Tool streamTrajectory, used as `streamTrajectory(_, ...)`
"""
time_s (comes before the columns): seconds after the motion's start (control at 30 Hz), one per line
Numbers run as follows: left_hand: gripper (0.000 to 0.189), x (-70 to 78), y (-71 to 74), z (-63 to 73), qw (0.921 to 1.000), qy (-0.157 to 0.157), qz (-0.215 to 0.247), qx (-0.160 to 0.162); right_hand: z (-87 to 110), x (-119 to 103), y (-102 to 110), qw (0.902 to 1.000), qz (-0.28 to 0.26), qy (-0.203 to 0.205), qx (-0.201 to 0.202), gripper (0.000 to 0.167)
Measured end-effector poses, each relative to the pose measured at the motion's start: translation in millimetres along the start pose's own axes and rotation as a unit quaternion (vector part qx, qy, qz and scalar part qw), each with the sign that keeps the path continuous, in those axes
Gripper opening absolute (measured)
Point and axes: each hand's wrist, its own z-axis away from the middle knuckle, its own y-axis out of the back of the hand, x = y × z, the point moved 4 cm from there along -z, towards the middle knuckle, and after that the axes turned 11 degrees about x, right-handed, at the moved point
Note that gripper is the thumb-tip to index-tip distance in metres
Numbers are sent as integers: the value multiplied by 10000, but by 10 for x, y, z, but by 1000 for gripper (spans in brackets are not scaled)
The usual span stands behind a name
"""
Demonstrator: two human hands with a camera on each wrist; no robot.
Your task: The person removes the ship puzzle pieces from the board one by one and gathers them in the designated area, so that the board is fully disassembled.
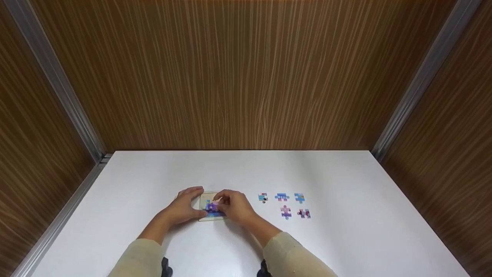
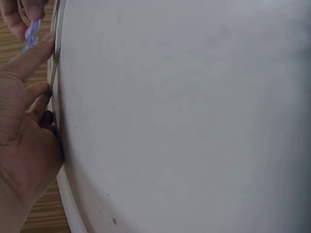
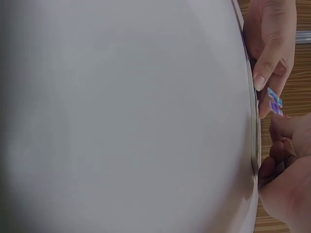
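A small, pale jigsaw tray lies on the white table with blue, assembled pieces along its near side. My left hand holds the tray at its left side, fingers by the far corner and thumb over the near-left part. Above the tray, my right hand pinches a purple, pink and blue jigsaw piece between thumb and fingertips. That piece stands tilted on edge in the left wrist view, close to the left thumb. The hands hide part of the tray.
To the right of the tray lie several loose pieces, among them a blue one, a pink one and a pink-and-dark one. Wood-grain panels enclose the white table at the back and sides.
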Motion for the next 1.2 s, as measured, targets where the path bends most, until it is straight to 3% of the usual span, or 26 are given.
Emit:
streamTrajectory(0.37,89,-5,-16,18,9999,76,-91,-17,231,150,475,9989,-67,436,-176,21)
streamTrajectory(0.77,88,-22,7,31,9998,179,-91,54,404,493,910,9974,631,165,-314,20)
streamTrajectory(1.0,89,-6,7,28,9998,197,-42,40,462,609,1127,9959,743,329,-403,16)
streamTrajectory(1.2,89,-39,20,23,9999,115,-51,42,470,682,1295,9956,792,149,-473,14)
